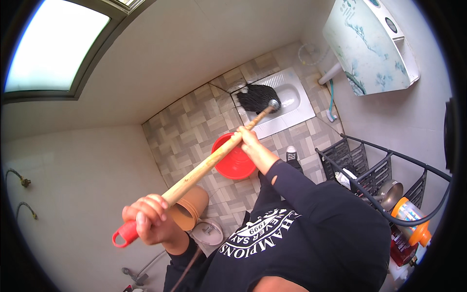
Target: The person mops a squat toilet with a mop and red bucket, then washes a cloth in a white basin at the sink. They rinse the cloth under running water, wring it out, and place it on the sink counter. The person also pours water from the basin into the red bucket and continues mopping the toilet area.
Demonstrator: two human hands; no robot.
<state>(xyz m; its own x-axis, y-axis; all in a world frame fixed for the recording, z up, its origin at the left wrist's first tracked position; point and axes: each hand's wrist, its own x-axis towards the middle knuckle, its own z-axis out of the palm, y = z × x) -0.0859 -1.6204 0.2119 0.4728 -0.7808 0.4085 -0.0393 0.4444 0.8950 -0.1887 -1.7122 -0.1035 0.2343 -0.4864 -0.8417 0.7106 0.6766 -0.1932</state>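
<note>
A long mop crosses the view, its wooden handle (204,171) slanting from lower left to upper right. My left hand (149,219) is closed around the upper end, next to the red plastic cap (126,233) with its hanging loop. Farther down, my right hand (248,140) grips the same handle. A metal socket (273,104) joins it to the black mop head (255,98), which lies over one end of the white squat toilet (290,95) and its rim. Under the handle, beside the toilet, stands a red plastic bucket (235,164), partly hidden by the handle and my right hand.
An orange-brown plastic bin (199,204) and a pale round lid (208,233) are at lower left on the patterned floor (178,142). A black rack (365,175) holds a metal pan (390,191) and bottles. A scrub brush (331,115) lies below the wall-mounted unit (368,47).
</note>
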